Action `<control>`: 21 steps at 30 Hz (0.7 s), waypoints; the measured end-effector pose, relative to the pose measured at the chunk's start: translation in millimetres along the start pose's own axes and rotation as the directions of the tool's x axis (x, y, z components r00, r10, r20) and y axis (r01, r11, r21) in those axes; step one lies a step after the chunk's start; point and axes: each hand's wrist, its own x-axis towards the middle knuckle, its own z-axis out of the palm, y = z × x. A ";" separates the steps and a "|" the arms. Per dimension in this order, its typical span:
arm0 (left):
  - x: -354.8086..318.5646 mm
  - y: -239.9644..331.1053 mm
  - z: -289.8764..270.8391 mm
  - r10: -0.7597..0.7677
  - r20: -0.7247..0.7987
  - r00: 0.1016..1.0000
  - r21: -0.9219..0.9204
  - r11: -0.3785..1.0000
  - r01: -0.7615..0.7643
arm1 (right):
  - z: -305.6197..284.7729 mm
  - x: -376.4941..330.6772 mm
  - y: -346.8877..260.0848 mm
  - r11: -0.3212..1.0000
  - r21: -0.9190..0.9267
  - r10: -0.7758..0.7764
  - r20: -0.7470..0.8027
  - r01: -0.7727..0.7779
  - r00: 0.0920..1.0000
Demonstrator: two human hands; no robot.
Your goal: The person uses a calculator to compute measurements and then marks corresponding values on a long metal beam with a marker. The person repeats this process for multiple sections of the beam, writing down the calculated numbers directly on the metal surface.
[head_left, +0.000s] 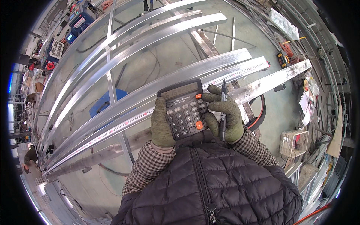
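A dark calculator [183, 110] with grey and orange keys is held up in front of me, its display lit with digits. My left hand [162, 122], in a green work glove, grips the calculator along its left edge, thumb over the front. At the right edge is my gloved right hand [228, 116], fingertips close to the keys. A black marker pen [223, 112] stands upright between its fingers. Behind the calculator, a white measuring tape [127, 123] lies stretched along a shiny metal bar [240, 70].
Several long metal profiles [161, 37] cross the bench ahead. A blue case-like object [105, 103] sits below them. To the right are a white plastic crate [294, 144] and a yellow-black tool [284, 59]. Blue machines [80, 20] stand far left; another person [32, 161] is at the left edge.
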 end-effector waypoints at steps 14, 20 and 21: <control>-6.7 -7.5 -4.6 -0.002 0.001 1.000 -0.011 1.000 0.002 | 1.1 -3.3 -11.4 0.988 -0.148 -0.046 0.031 0.050 0.998; -8.6 -5.0 -6.4 0.022 -0.052 0.998 0.046 0.999 -0.019 | -9.4 -17.4 -16.2 0.989 -0.134 -0.056 0.059 0.064 0.997; -9.3 -4.3 -5.7 0.044 -0.106 0.993 0.079 0.996 -0.035 | -11.2 -19.4 -16.7 0.990 -0.120 -0.058 0.076 0.067 0.995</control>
